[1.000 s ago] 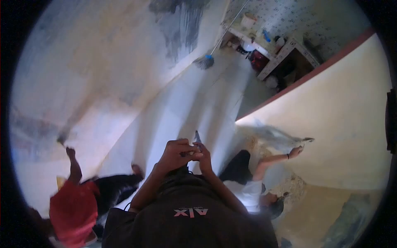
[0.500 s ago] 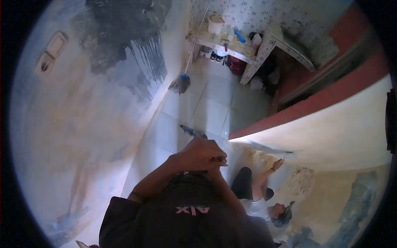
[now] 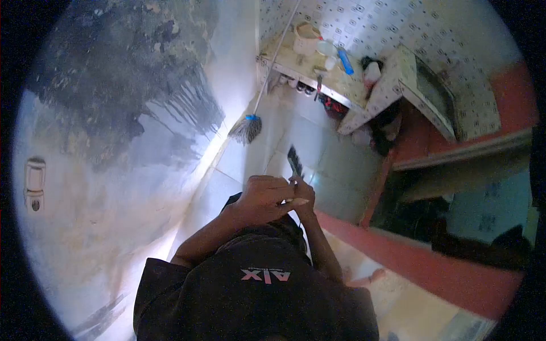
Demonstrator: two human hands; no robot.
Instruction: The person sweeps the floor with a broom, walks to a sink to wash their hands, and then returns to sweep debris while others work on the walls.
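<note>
My left hand [image 3: 263,196] is closed at the centre, against my right hand, in front of the dark shirt. A small pale piece [image 3: 296,202] shows between the two hands; what it belongs to is unclear. My right hand [image 3: 304,196] is closed around the lower end of a dark, brush-like tool [image 3: 294,161], which points forward over the tiled floor [image 3: 318,142].
A mop [image 3: 247,129] leans ahead, its head on the floor by the stained left wall [image 3: 114,142]. Beyond is a tiled counter [image 3: 290,61] with containers and a blue item [image 3: 345,61], shoes underneath. A red-edged opening [image 3: 375,199] lies right. Part of another person's arm [image 3: 369,278] shows lower right.
The view has turned to the right. The dark tool has swung from pointing left to pointing forward, and my right hand shows more clearly. The co-worker is now mostly out of sight.
</note>
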